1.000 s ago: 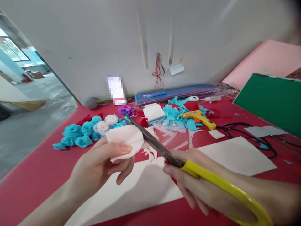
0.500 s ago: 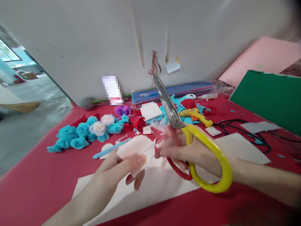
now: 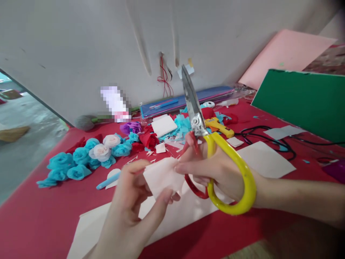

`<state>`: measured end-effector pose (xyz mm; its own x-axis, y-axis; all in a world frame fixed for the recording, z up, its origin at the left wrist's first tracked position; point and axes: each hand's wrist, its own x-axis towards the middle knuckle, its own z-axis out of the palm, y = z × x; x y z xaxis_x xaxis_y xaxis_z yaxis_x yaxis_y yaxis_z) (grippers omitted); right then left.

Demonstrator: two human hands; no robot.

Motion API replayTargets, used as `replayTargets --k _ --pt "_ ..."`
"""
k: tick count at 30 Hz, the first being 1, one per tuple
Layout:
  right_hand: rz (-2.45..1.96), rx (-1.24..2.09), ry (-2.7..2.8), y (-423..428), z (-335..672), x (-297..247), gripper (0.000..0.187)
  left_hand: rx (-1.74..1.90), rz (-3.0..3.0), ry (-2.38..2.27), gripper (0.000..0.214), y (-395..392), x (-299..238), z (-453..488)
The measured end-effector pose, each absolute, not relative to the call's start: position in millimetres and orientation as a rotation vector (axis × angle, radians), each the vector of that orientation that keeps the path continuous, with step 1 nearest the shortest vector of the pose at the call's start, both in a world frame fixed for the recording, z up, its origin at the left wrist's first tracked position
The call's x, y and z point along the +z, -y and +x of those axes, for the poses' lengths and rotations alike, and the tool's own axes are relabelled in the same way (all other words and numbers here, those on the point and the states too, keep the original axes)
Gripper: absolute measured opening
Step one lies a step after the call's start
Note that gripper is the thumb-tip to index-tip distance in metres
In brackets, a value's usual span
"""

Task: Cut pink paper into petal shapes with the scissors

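In the head view, the white paper piece (image 3: 161, 176) is up in the air between the two hands, just above the large white sheet (image 3: 90, 223), and it lies to the left of the scissors (image 3: 196, 122). The left hand (image 3: 137, 201) is nearer, cupped around the paper's left side and pinching it, thumb at the lower edge and fingers behind. The right hand (image 3: 218, 167) has the scissors in its grip, with the fingertips also at the paper's right edge; whether they pinch it firmly I cannot tell. The blades are pressed together, their long axis rising away toward the wall (image 3: 91, 43), so the tips point clear of the paper while the yellow handle hangs in front of the right hand. Just beside the left hand, a blue pen (image 3: 107, 180) lies across a white cutout (image 3: 114, 172) on the red table (image 3: 29, 212). Beyond are blue flowers (image 3: 81, 155), white flowers (image 3: 99, 152) and a stack of white squares (image 3: 164, 126). Past the right hand lie a yellow glue gun (image 3: 221, 127) and a black cord (image 3: 254, 128), neither standing between the hands and the paper.
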<state>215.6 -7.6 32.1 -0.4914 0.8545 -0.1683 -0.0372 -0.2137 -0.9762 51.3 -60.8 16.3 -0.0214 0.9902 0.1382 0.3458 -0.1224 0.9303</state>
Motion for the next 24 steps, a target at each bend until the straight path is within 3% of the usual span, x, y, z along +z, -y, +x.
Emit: replayTargets --k 3,8,14,18,24 --pt "-0.846 1.857 1.194 5 213 26 0.031 1.317 1.549 -1.354 0.035 62 16 52" --pt "-0.849 1.879 1.174 6 211 27 0.030 1.259 1.902 -1.482 0.018 61 18 45" --pt "-0.908 1.672 1.484 7 216 31 0.021 1.323 1.919 -1.621 0.021 60 20 42" --pt "-0.899 1.513 1.825 2 223 37 0.030 1.394 1.873 -1.576 0.022 56 26 35" --pt "-1.043 1.169 2.363 3 236 54 0.017 1.356 1.793 -1.784 0.014 56 36 24"
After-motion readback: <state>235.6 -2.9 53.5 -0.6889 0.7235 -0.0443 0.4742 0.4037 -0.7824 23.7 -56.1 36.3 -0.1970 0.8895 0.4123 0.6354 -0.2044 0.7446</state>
